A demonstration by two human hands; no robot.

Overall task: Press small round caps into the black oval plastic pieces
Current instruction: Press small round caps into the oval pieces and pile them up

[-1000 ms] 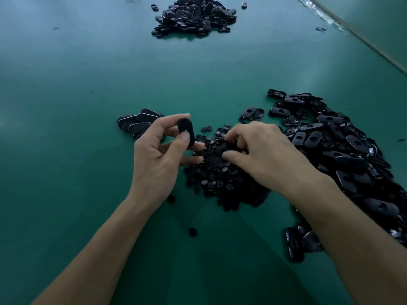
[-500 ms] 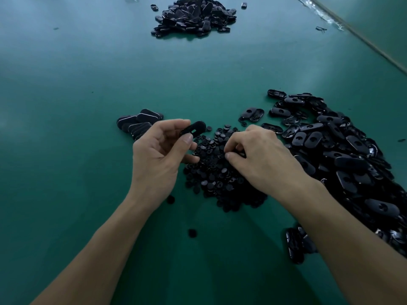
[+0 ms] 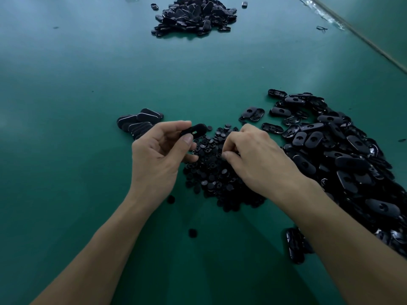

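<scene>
Nearest the camera a stray cap (image 3: 192, 232) lies on the green surface (image 3: 66, 172), well short of the cap pile (image 3: 220, 181). A few ovals (image 3: 295, 245) sit to the near right of that pile, beside the right forearm.

At the pile's left edge the left hand (image 3: 158, 155) holds one black oval piece (image 3: 193, 130). Its grip is a thumb-and-forefinger pinch, narrow, with the piece lifted clear of the caps and a small opening showing on its near face, presumably ready to take a cap. The right hand (image 3: 253, 155) rests on the pile itself with its fingers curled down among the caps; I cannot tell whether that grip has one yet. With the pile between both hands, each pick is short.

Just far-left of the pile is a small overlapping row of ovals (image 3: 138, 123), likely finished ones set aside. To the pile's right spreads a large heap of ovals (image 3: 341, 161) with open holes, likely the stock. Far beyond the pile sits another heap (image 3: 193, 16).

The surface is plain matte green, with a pale strip (image 3: 361, 37) along its far-right edge. Little of the room shows.
</scene>
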